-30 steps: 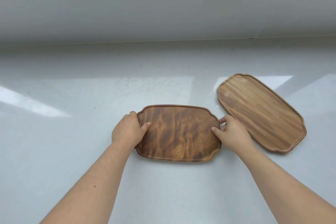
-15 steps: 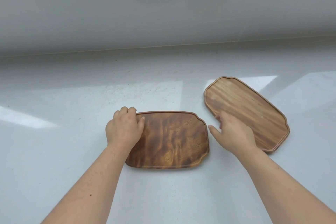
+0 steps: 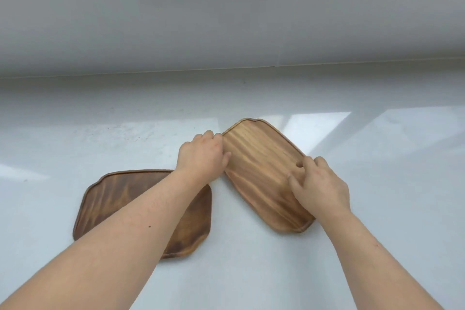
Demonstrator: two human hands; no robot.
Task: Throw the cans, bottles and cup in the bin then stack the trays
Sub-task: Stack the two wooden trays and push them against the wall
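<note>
While the lighter wooden tray [image 3: 261, 171] lies tilted right of centre, your left hand [image 3: 201, 156] curls over its upper-left rim and your right hand [image 3: 319, 186] rests spread on its lower-right end. Lower left, the darker tray [image 3: 105, 199] sits flat beneath your left forearm on the white counter [image 3: 251, 272].

Two trays on counter [image 3: 75, 138], side by side, apart. Left tray [image 3: 105, 199] nearer, flat, partly under left forearm. Right tray [image 3: 261, 171] farther back, set diagonally, far end toward centre, near end to the right. Left hand [image 3: 201, 156] at far left edge of right tray, touching. Right hand [image 3: 319, 186] over its right edge, fingers on the surface. Wall [image 3: 226, 20] behind counter.
</note>
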